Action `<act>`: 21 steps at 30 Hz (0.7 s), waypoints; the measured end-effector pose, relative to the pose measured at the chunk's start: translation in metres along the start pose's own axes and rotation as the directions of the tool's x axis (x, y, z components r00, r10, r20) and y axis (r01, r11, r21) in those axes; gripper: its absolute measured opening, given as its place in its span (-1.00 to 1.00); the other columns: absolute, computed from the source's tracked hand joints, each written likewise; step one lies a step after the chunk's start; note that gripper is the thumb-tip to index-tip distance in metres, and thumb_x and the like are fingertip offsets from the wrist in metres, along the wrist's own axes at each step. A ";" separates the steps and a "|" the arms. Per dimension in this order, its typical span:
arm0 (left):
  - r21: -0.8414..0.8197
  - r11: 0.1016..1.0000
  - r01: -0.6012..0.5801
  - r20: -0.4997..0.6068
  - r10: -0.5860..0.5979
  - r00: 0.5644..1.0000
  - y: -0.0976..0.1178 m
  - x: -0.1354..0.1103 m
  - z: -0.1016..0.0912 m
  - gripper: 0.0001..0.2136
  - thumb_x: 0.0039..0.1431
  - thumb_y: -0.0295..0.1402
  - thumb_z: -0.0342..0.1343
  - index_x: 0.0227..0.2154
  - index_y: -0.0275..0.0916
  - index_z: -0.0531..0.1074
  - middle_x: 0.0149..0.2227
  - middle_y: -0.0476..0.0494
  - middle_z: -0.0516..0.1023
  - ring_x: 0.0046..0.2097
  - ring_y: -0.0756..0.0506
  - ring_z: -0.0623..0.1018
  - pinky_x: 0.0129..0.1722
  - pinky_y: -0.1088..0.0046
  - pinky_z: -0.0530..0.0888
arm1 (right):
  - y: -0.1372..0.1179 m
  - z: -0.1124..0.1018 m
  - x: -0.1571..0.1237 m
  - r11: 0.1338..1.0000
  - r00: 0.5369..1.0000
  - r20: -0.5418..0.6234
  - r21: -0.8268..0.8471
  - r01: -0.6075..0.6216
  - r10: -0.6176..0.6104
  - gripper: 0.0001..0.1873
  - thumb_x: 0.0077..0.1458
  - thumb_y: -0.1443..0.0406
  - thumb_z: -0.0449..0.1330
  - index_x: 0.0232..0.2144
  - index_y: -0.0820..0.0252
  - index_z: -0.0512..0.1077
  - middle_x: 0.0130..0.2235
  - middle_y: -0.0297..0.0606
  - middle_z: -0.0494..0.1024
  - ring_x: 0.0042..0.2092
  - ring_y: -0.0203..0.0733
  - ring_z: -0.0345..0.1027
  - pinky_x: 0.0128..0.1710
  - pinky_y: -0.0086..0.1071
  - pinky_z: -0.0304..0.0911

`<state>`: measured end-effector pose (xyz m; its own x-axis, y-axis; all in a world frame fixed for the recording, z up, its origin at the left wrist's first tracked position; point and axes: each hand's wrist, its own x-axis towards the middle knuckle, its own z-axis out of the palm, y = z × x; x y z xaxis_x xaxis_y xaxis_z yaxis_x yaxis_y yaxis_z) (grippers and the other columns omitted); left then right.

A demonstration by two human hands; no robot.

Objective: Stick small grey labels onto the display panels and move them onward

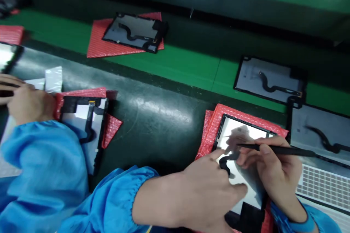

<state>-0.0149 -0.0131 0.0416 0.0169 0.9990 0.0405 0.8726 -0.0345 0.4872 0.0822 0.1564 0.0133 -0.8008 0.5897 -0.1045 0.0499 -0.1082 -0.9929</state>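
Observation:
A display panel [253, 185] with a shiny back and black frame lies on red bubble wrap [210, 131] in front of me. My left hand [202, 189] rests over its left side, index finger stretched out beside a black flex cable [224, 164] and thumb apart. Black tweezers [284, 150] are in my right hand [279, 167], held nearly level above the panel with the tip pointing left. The panel's surface mirrors the hand. A black patch [250, 218] covers part of the panel's near end, and my left hand hides part of its left edge.
A co-worker's hand [30, 102] is at the left, near another panel [94, 123] on red wrap. Along the green conveyor belt [188, 65] lie further panels [136, 31] with flex cables. To my right is a white gridded sheet [325, 185] below a panel [317, 120].

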 end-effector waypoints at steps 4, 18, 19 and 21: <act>-0.022 0.859 0.512 0.007 -0.512 0.859 -0.003 -0.021 -0.012 -0.59 0.52 -0.03 -0.06 -0.33 -0.20 0.47 -0.55 -0.04 0.55 -0.52 -0.14 0.59 -0.45 0.37 0.41 | 0.001 -0.036 -0.023 0.997 0.989 -0.139 0.040 0.060 -0.054 -0.87 0.36 0.18 0.30 -0.27 0.04 0.52 -0.42 -0.27 0.71 -0.58 -0.08 0.57 -0.67 -0.30 0.45; -0.472 0.553 0.686 -0.004 -0.780 0.626 -0.004 -0.026 0.011 -0.85 0.35 -0.30 0.00 -0.36 -0.16 0.34 -0.46 0.02 0.42 -0.41 -0.06 0.39 -0.31 0.38 0.30 | 0.064 -0.087 -0.054 0.992 0.972 -0.224 0.121 -0.044 0.070 -0.51 0.11 -0.07 0.46 -0.26 0.20 0.47 -0.47 -0.16 0.70 -0.51 0.07 0.65 -0.50 -0.13 0.60; -0.494 0.554 0.670 -0.024 -0.779 0.627 -0.004 -0.025 0.012 -0.84 0.31 -0.33 0.02 -0.41 -0.16 0.30 -0.46 0.02 0.39 -0.41 -0.06 0.36 -0.30 0.38 0.28 | 0.070 -0.089 -0.054 0.988 0.970 -0.219 0.134 -0.078 0.106 -0.47 0.07 -0.09 0.48 -0.26 0.21 0.47 -0.47 -0.14 0.70 -0.49 0.10 0.65 -0.47 -0.10 0.61; -0.552 0.558 0.620 -0.080 -0.775 0.627 -0.002 -0.021 0.016 -0.83 0.27 -0.34 0.05 -0.44 -0.16 0.22 -0.45 0.04 0.33 -0.39 -0.04 0.30 -0.30 0.40 0.26 | 0.077 -0.088 -0.054 0.977 0.961 -0.220 0.166 -0.131 0.166 -0.42 0.00 -0.13 0.50 -0.28 0.21 0.47 -0.46 -0.12 0.70 -0.48 0.12 0.66 -0.45 -0.07 0.63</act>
<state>-0.0091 -0.0338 0.0264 -0.7046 0.6508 -0.2828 0.2282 0.5852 0.7781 0.1817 0.1863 -0.0626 -0.6299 0.7253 -0.2779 0.0544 -0.3158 -0.9473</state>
